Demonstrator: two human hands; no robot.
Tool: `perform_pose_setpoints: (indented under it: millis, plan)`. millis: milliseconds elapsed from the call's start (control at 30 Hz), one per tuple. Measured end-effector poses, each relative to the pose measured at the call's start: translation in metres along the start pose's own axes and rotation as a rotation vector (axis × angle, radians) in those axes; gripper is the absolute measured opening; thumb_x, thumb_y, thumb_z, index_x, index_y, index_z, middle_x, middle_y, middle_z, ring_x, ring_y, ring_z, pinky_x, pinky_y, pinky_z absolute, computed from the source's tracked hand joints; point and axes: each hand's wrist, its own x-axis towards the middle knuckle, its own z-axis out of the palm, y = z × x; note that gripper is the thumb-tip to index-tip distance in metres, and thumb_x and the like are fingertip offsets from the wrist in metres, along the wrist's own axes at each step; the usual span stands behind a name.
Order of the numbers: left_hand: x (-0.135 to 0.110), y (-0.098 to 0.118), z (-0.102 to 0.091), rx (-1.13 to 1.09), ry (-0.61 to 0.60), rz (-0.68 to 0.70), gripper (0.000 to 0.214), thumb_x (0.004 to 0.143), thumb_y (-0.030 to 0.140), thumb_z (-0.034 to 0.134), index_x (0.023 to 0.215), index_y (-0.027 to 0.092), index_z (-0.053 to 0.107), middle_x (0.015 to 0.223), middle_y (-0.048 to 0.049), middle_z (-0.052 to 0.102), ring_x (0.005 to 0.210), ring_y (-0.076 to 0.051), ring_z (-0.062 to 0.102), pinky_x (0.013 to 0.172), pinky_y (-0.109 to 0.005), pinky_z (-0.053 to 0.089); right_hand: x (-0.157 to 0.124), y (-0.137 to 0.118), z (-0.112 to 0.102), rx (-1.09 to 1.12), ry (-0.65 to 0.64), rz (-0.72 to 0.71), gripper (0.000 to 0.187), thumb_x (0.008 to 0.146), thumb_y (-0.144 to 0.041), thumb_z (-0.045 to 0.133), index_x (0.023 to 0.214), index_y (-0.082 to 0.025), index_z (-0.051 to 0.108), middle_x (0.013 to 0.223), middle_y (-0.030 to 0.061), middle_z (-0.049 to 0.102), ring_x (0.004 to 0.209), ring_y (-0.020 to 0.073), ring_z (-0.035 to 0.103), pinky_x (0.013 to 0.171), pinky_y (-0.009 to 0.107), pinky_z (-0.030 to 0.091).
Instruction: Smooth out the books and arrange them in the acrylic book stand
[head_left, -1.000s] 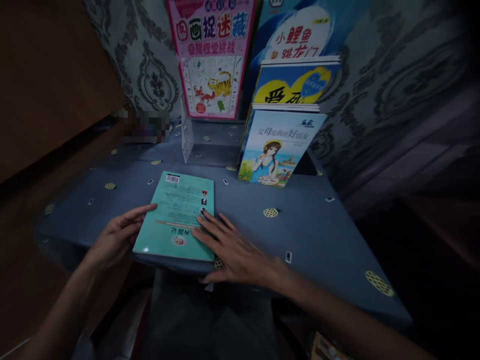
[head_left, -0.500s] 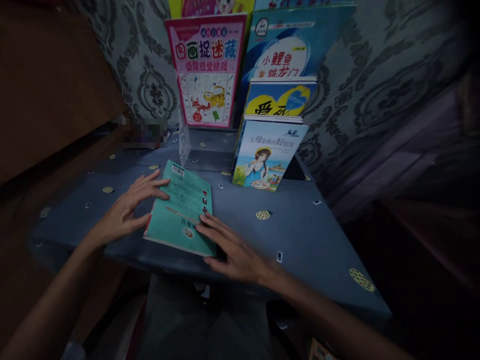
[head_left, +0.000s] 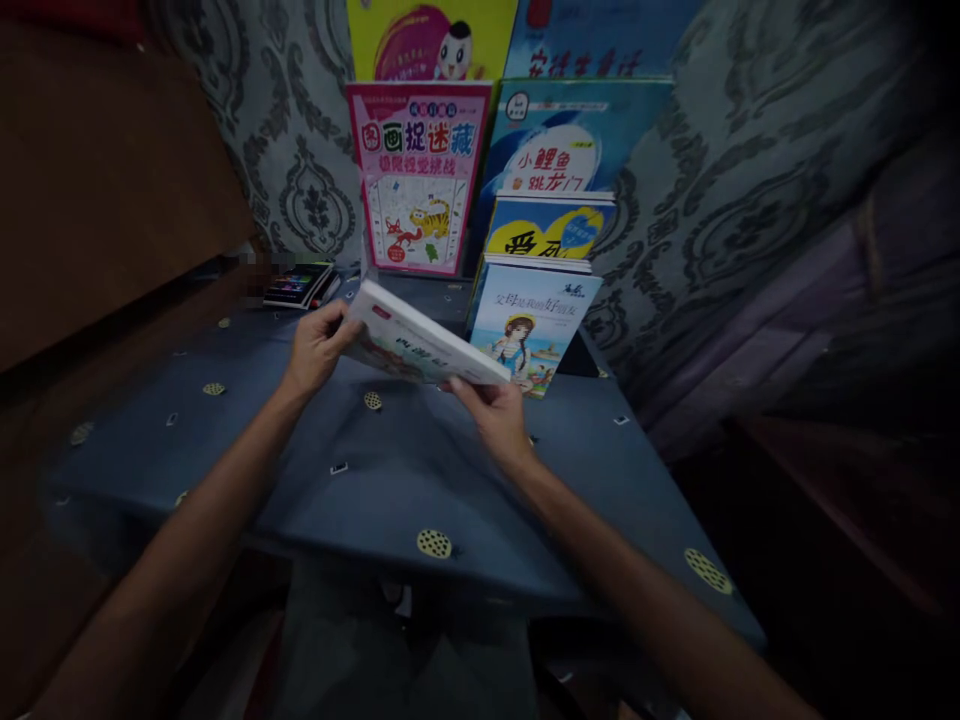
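A paperback book [head_left: 420,345] is held up above the table, tilted, with its pale page edges facing up and part of its cover toward me. My left hand [head_left: 321,345] pinches its left end between thumb and fingers. At the lower right corner, my right hand [head_left: 491,410] grips it, thumb on the near side and the other fingers mostly hidden behind. Just behind the right hand, a light-blue book with a girl in a yellow hat [head_left: 536,320] leans upright at the front of a row of books.
A pink picture book [head_left: 424,180] stands on a clear rack at the back. Teal [head_left: 577,130] and yellow-and-blue [head_left: 547,228] books rise behind the light-blue one. Several flat items [head_left: 300,285] lie at the table's back left. A blue patterned cloth [head_left: 390,500] covers the table.
The book has been lifted off the table and turned, from its green back cover lying flat to a tilted hold. Both hands moved up and forward and closed on its ends.
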Motion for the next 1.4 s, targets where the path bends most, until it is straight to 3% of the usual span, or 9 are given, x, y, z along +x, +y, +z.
perform_pose_setpoints:
  millis: [133, 233, 333, 467, 667, 833, 1000, 1233, 1400]
  plan:
    - [0.008, -0.008, 0.015, -0.098, 0.152, -0.093, 0.055, 0.080, 0.069, 0.070, 0.061, 0.020, 0.054, 0.058, 0.0034, 0.051, 0.059, -0.012, 0.048, 0.055, -0.023, 0.039, 0.022, 0.020, 0.013, -0.009, 0.003, -0.014, 0.042, 0.077, -0.056, 0.079, 0.102, -0.022, 0.073, 0.103, 0.0062, 0.078, 0.092, 0.0228, 0.070, 0.083, 0.039, 0.061]
    - [0.005, -0.018, 0.024, -0.269, 0.240, -0.256, 0.055, 0.075, 0.071, 0.074, 0.064, 0.020, 0.057, 0.059, 0.0031, 0.057, 0.066, -0.015, 0.060, 0.060, -0.024, 0.048, 0.024, 0.027, 0.018, -0.030, -0.020, 0.018, 0.047, 0.078, -0.060, 0.076, 0.104, -0.021, 0.073, 0.097, 0.0042, 0.076, 0.077, 0.0187, 0.064, 0.064, 0.030, 0.057]
    - [-0.002, -0.027, 0.031, -0.515, 0.268, -0.459, 0.053, 0.069, 0.071, 0.080, 0.077, 0.019, 0.068, 0.069, -0.0009, 0.072, 0.082, -0.021, 0.072, 0.074, -0.029, 0.058, 0.018, 0.026, 0.018, -0.060, -0.066, 0.093, 0.043, 0.081, -0.059, 0.074, 0.099, -0.019, 0.075, 0.080, 0.0006, 0.069, 0.056, 0.0121, 0.049, 0.047, 0.024, 0.043]
    - [-0.011, -0.034, 0.033, -0.681, 0.295, -0.588, 0.051, 0.075, 0.063, 0.080, 0.095, 0.016, 0.077, 0.092, -0.0083, 0.082, 0.110, -0.028, 0.074, 0.099, -0.037, 0.058, 0.012, 0.021, 0.015, -0.056, -0.073, 0.162, 0.043, 0.081, -0.059, 0.076, 0.094, -0.018, 0.077, 0.066, -0.0031, 0.060, 0.046, 0.0081, 0.036, 0.041, 0.022, 0.033]
    - [-0.019, -0.033, 0.031, -0.737, 0.299, -0.649, 0.050, 0.080, 0.060, 0.078, 0.101, 0.015, 0.079, 0.104, -0.0115, 0.082, 0.121, -0.031, 0.070, 0.109, -0.042, 0.055, 0.011, 0.021, 0.014, 0.044, -0.077, 0.299, 0.048, 0.075, -0.062, 0.080, 0.096, -0.019, 0.079, 0.058, -0.0048, 0.056, 0.045, 0.0077, 0.029, 0.039, 0.021, 0.024]
    - [-0.023, -0.026, 0.033, -0.784, 0.265, -0.679, 0.049, 0.079, 0.059, 0.080, 0.100, 0.015, 0.080, 0.107, -0.0109, 0.081, 0.123, -0.032, 0.070, 0.112, -0.043, 0.053, 0.009, 0.022, 0.010, 0.115, -0.084, 0.367, 0.051, 0.072, -0.064, 0.082, 0.098, -0.021, 0.079, 0.063, -0.0029, 0.061, 0.047, 0.0085, 0.034, 0.045, 0.023, 0.032]
    - [-0.024, -0.021, 0.032, -0.817, 0.238, -0.672, 0.048, 0.080, 0.057, 0.080, 0.103, 0.015, 0.080, 0.109, -0.0118, 0.081, 0.123, -0.033, 0.069, 0.111, -0.045, 0.054, 0.007, 0.021, 0.007, 0.102, -0.086, 0.380, 0.052, 0.073, -0.064, 0.082, 0.100, -0.020, 0.078, 0.062, -0.0035, 0.060, 0.046, 0.0078, 0.031, 0.043, 0.022, 0.031]
    - [-0.026, -0.029, 0.034, -0.826, 0.247, -0.711, 0.044, 0.088, 0.052, 0.072, 0.111, 0.016, 0.078, 0.111, -0.0117, 0.080, 0.122, -0.032, 0.070, 0.109, -0.045, 0.056, 0.006, 0.020, 0.008, 0.159, -0.101, 0.383, 0.052, 0.072, -0.067, 0.081, 0.101, -0.024, 0.077, 0.067, -0.0020, 0.066, 0.057, 0.0136, 0.055, 0.052, 0.024, 0.046]
    - [-0.027, -0.033, 0.034, -0.803, 0.270, -0.708, 0.042, 0.085, 0.051, 0.076, 0.107, 0.015, 0.078, 0.109, -0.0117, 0.081, 0.121, -0.032, 0.070, 0.110, -0.044, 0.055, 0.006, 0.020, 0.007, 0.111, -0.074, 0.392, 0.055, 0.074, -0.069, 0.079, 0.102, -0.022, 0.077, 0.060, -0.0040, 0.061, 0.047, 0.0102, 0.043, 0.043, 0.023, 0.038]
